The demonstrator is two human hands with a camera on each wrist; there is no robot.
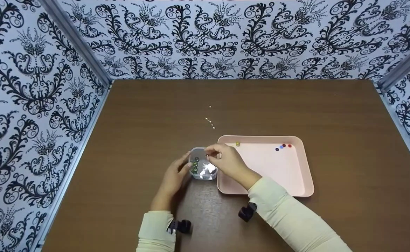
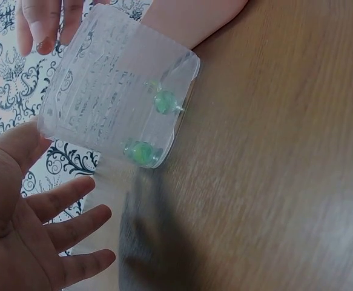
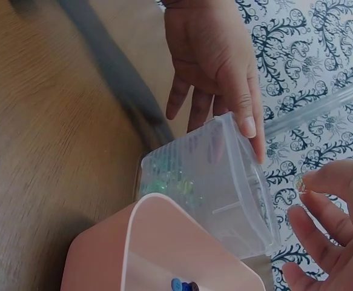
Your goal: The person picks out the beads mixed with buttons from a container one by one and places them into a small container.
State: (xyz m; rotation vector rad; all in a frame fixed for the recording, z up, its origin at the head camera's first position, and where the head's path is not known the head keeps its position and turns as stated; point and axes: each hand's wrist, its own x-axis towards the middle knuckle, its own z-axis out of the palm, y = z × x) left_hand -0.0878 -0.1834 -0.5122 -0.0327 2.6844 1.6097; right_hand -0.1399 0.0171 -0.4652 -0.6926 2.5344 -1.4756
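Note:
A clear plastic container (image 1: 203,177) stands on the table with several green glass marbles (image 1: 194,167) at its left side. My left hand (image 1: 174,177) rests against the container's left rim; in the left wrist view its fingers (image 2: 79,227) are spread and mostly straight. Over the container, my right hand (image 1: 227,161) pinches a small glass marble (image 3: 300,183) between thumb and index finger. It looks clear with a yellowish tint in the right wrist view. The other right fingers are loosely bent.
A pink tray (image 1: 261,192) stands close to the container's right side. Inside it are a yellow marble (image 1: 237,144) near the back left corner and several small buttons (image 1: 284,145), red, blue and dark, at the back right. Patterned walls (image 1: 205,42) bound the wooden table (image 1: 138,115).

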